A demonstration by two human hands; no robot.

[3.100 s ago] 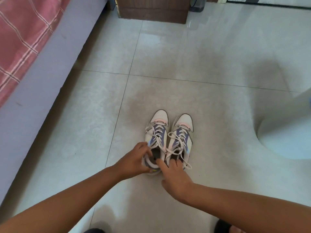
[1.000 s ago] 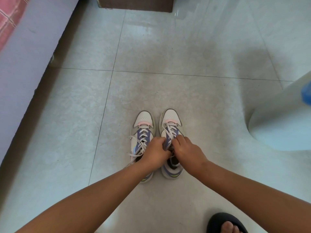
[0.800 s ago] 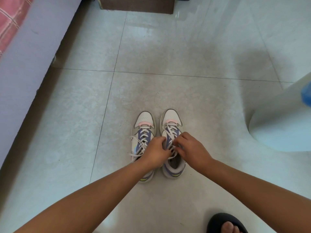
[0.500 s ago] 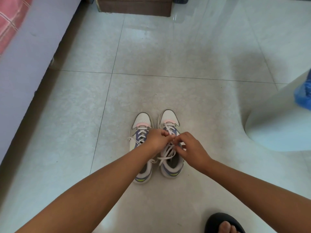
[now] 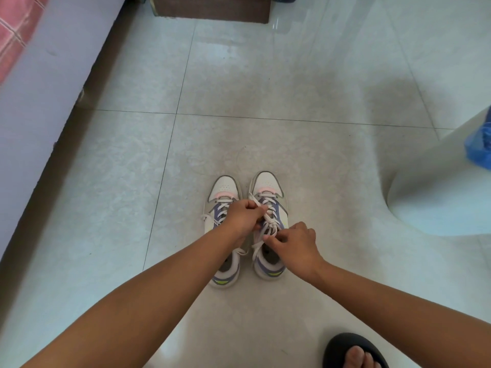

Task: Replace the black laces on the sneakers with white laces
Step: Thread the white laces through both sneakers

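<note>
Two white sneakers with purple tongues and pink toe trim stand side by side on the tiled floor, toes pointing away from me. Both carry white laces. My left hand crosses over the left sneaker and pinches a strand of the white lace above the right sneaker. My right hand pinches another strand of the same lace near the shoe's collar. Loose lace ends hang by the right shoe's opening. No black laces are in view.
A bed with a lilac side and pink checked cover runs along the left. Brown wooden furniture stands at the far end. A pale curved object with a blue plastic bag is at right. My foot in a black slipper is bottom right.
Both hands moved from the left sneaker's collar to the right sneaker's laces. In the last half second my hands drew apart, left up toward the toe, right down toward the collar.
</note>
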